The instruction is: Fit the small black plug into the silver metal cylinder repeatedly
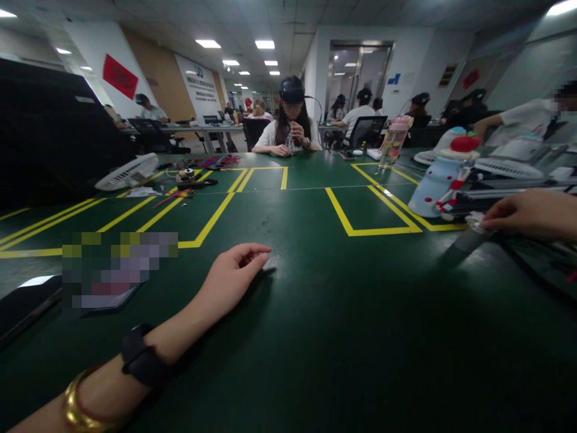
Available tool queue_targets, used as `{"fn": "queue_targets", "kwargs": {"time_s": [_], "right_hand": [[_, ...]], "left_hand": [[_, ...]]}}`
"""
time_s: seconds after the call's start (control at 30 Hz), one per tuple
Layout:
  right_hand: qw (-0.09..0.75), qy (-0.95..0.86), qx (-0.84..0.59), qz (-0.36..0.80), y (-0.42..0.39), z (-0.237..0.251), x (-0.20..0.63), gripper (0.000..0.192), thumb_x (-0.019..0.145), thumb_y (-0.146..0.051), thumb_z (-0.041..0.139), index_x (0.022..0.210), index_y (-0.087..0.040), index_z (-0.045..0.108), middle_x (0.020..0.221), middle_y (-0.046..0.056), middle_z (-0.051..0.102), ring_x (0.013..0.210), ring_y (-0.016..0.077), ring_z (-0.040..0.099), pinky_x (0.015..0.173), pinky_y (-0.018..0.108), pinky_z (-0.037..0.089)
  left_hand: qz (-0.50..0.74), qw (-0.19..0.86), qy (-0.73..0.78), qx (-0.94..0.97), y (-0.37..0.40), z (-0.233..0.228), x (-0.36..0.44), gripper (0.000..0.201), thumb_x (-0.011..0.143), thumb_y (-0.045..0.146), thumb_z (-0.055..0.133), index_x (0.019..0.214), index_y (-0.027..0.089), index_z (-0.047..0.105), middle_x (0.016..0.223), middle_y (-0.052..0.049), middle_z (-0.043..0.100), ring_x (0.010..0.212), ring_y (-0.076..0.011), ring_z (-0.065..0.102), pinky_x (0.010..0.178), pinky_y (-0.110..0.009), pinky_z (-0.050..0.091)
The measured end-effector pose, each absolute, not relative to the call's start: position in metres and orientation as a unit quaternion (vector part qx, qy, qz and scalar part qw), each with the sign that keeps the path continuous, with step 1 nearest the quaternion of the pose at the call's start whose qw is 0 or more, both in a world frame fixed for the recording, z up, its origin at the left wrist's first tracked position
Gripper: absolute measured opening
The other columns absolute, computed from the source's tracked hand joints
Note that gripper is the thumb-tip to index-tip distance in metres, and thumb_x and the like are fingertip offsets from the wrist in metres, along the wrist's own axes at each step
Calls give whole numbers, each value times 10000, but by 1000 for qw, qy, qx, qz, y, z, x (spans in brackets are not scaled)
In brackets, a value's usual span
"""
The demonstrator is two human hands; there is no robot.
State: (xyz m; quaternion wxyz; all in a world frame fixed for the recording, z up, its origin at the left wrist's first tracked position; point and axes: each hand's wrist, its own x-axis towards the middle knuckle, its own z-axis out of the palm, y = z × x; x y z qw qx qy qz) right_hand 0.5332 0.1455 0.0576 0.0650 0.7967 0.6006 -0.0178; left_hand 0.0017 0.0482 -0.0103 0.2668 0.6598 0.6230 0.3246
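Here, the left hand [237,270] is seen low in the centre of the frame, laid on the dark green table mat [342,337] with its fingers loosely curled and drawn together, the fingertips touching the mat and nothing held. A black wrist band [140,361] and a gold bangle [79,404] are worn on that forearm, toward the lower left corner. At the right edge of the frame, the right hand [529,214] is seen with its fingers bent downward over a small clear rounded piece [476,222] fitted on the end of a grey cylindrical handle [464,243]; the fingertips touch it, but whether it is truly pinched cannot be told.

Just behind that hand, a pale blue bottle with a red and white cap [439,180] is found lying tilted beside the yellow tape lines [374,230] marked on the mat. A white desk fan [128,172] is placed at the middle left, with a heap of coloured wires [211,162] near it. A dark flat phone [24,304] lies at the lower left edge. A seated person in a white shirt [291,129] is seen across the table, upper centre.
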Motion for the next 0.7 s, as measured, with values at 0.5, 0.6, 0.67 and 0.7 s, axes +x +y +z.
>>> {"fn": "queue_targets", "kwargs": {"time_s": [0.5, 0.6, 0.67, 0.7], "right_hand": [[39, 650, 757, -57, 132, 60, 503, 364, 600, -392, 701, 856, -134, 692, 915, 138, 662, 759, 187, 603, 718, 317, 409], [-29, 698, 713, -51, 121, 65, 471, 445, 647, -465, 656, 953, -142, 670, 955, 131, 652, 806, 183, 600, 735, 313, 421], [-99, 740, 664, -46, 107, 65, 432, 489, 678, -507, 620, 1031, -169, 643, 988, 105, 642, 824, 176, 595, 738, 308, 437], [-136, 759, 635, -48, 97, 63, 408, 481, 698, -509, 603, 1055, -188, 631, 1000, 87, 637, 823, 169, 593, 736, 306, 446]], "left_hand": [[333, 271, 616, 660, 49, -15, 0, 332, 814, 450, 496, 1020, 232, 638, 839, -9, 633, 756, -176, 567, 665, -280, 407], [329, 266, 616, 664, 49, -16, -1, 344, 811, 461, 492, 1024, 234, 639, 801, -5, 624, 728, -175, 559, 638, -277, 402], [329, 263, 616, 666, 50, -16, -1, 351, 809, 464, 489, 1024, 232, 641, 796, -7, 628, 725, -178, 559, 631, -276, 401], [329, 262, 615, 667, 50, -16, -1, 354, 809, 464, 488, 1025, 230, 642, 804, -9, 634, 729, -180, 562, 632, -277, 402]]}}
